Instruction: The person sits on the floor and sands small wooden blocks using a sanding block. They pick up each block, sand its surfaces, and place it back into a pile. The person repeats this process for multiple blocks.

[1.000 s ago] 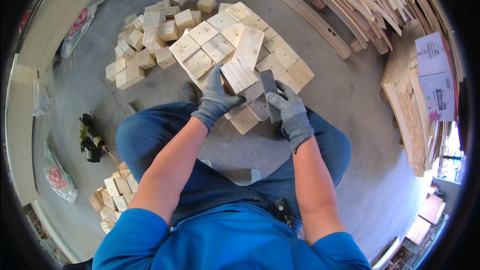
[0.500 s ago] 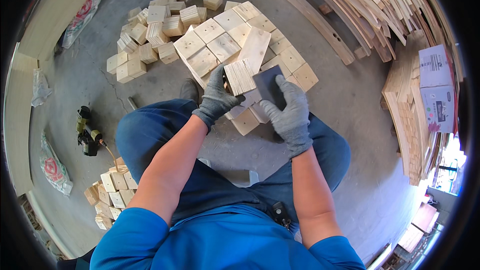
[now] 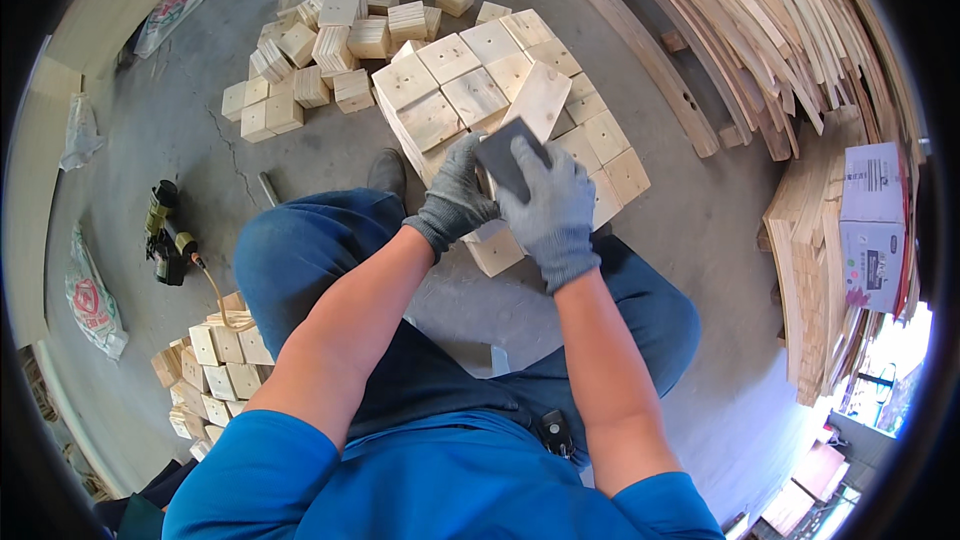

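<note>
In a grey knit glove, my left hand [image 3: 456, 196] is closed on a small wooden block [image 3: 487, 183], now mostly hidden by what my right hand holds. My right hand [image 3: 553, 202], gloved in lighter grey, grips a dark grey sanding block [image 3: 512, 158] and holds it flat over the wooden block's top. Whether the two touch cannot be made out. Just beyond my hands lies a raised layer of square pale blocks [image 3: 475, 97], each with a small dark mark. A loose flat wooden piece [image 3: 539, 100] rests across it.
Loose wooden blocks [image 3: 340, 40] are heaped at the far left, and more [image 3: 225, 365] are stacked by my left side. A nail gun [image 3: 165, 235] with a hose lies left of my knee. Long boards [image 3: 740, 20] and a white carton [image 3: 872, 225] are at the right.
My right hand has moved left and brought the sanding block over the wooden block, covering its striped face. The view has shifted slightly.
</note>
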### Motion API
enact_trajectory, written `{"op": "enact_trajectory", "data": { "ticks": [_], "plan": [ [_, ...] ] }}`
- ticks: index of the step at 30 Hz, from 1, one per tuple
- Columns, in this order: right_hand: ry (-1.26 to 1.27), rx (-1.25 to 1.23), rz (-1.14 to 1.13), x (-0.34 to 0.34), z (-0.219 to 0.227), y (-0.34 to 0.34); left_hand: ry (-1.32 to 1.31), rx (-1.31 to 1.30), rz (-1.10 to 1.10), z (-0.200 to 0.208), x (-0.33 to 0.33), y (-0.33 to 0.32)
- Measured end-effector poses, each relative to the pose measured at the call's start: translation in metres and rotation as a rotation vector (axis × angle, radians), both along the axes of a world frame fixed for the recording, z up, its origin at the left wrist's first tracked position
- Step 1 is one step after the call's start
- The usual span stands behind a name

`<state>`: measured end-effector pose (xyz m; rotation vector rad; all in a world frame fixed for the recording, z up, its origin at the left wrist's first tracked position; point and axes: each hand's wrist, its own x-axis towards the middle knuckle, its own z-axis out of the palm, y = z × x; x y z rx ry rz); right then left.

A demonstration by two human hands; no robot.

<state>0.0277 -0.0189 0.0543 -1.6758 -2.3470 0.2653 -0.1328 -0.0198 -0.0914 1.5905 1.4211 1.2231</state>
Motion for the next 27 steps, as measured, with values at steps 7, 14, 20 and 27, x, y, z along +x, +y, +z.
{"op": "enact_trajectory", "data": {
  "ticks": [7, 14, 20, 27],
  "plan": [
    [-0.041, -0.023, -0.050, -0.025, 0.005, 0.046, -0.143, -0.031, -0.067, 0.009, -0.002, 0.003],
    [-0.018, 0.015, -0.036, 0.015, -0.004, -0.041, 0.015, -0.006, 0.014, 0.002, -0.001, 0.003],
    [-0.016, 0.073, -0.031, 0.028, -0.013, -0.065, 0.011, -0.031, 0.007, 0.003, 0.000, 0.004],
    [-0.014, 0.081, -0.111, -0.009, -0.011, 0.030, -0.021, -0.032, 0.027, -0.006, 0.000, 0.000]
  ]
}}
